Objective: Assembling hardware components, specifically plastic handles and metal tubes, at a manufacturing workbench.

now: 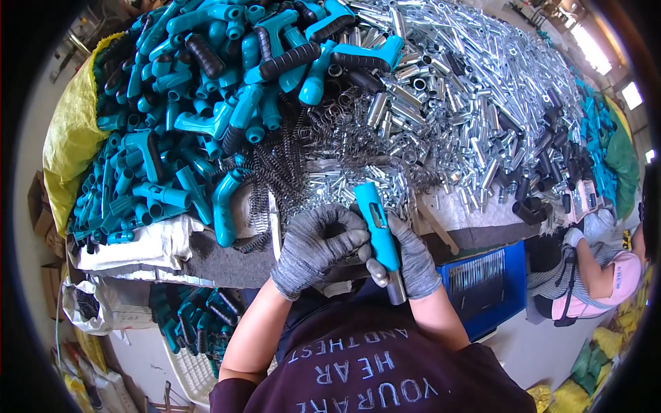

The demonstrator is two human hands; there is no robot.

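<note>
In front of my chest, my right hand [417, 263], in a grey knitted glove, grips a teal plastic tool housing [380, 230] with a slot in its side. The housing stands tilted, and a short metal tube [396, 289] sticks out of its lower end. My left hand [318, 246], gloved alike, is close on the left of the housing. Its thumb and forefinger are pinched together; whatever lies between them is too small or hidden to make out. Just beyond both hands lies a heap of small shiny metal pins [337, 198] on the table.
Teal housings with black grips [227, 89] pile up at the left, dark coil springs [275, 162] in the middle, metal tubes and rods [475, 89] at the right. Below the table edge are a blue crate [513, 275] and a white basket [189, 368]. Another person [592, 275] works at right.
</note>
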